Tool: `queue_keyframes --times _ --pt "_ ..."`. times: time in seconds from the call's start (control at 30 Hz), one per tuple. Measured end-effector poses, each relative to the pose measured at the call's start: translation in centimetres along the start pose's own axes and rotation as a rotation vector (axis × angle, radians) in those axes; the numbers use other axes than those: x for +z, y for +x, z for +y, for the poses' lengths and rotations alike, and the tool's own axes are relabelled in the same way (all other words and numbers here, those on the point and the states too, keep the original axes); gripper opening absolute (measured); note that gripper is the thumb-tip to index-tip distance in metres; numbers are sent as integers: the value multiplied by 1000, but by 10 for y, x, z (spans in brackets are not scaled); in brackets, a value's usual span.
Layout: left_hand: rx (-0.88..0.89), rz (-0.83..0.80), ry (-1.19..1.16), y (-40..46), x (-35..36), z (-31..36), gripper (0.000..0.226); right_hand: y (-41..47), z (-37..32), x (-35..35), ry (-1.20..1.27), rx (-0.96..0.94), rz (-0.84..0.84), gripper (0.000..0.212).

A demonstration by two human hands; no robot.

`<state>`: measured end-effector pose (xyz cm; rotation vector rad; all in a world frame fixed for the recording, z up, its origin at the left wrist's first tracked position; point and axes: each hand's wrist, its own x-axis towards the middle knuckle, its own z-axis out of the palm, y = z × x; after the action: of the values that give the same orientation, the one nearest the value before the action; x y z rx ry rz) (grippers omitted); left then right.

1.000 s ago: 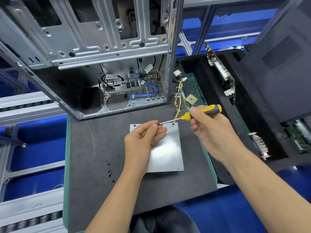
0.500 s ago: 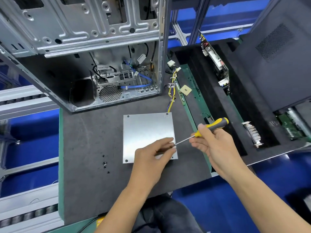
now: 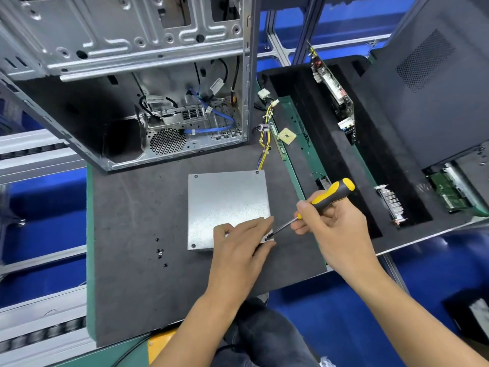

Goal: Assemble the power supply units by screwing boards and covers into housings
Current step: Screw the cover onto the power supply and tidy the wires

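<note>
We are viewing the PSU housing, a flat silver metal box w/ its cover on, lying on the dark mat of the table, just in front of the open PC chassis. Screws are showing in the far-left, far-right and near-left corners of the cover. The left hand is resting on the near-right corner of the housing, fingers curled and pinching around the screwdriver tip; whether it is gripping a screw there we cannot tell, as the fingers are hiding the spot. The right hand is gripping the screwdriver by its yellow/black handle, shaft angling down-left, tip meeting that same corner between the left fingers. A yellow/black wire bundle is running from the far-right edge of the housing toward the chassis side. Several small black loose screws are lying on the mat, left of the housing, apart from it. To the right, a black foam tray is holding circuit boards on edge, incl. a green board and a finned heatsink part.
</note>
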<state>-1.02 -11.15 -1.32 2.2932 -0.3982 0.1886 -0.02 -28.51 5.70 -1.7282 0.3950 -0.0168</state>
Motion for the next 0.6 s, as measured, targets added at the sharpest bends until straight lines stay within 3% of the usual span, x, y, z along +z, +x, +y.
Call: queue_keyframes --times 0.2,0.6 --pt "-15 -5 -52 -5 -2 -3 43 -3 1 5 -18 -70 -5 23" --pt "-10 52 -70 -8 3 -6 39 -8 -2 7 -27 -58 -17 19"
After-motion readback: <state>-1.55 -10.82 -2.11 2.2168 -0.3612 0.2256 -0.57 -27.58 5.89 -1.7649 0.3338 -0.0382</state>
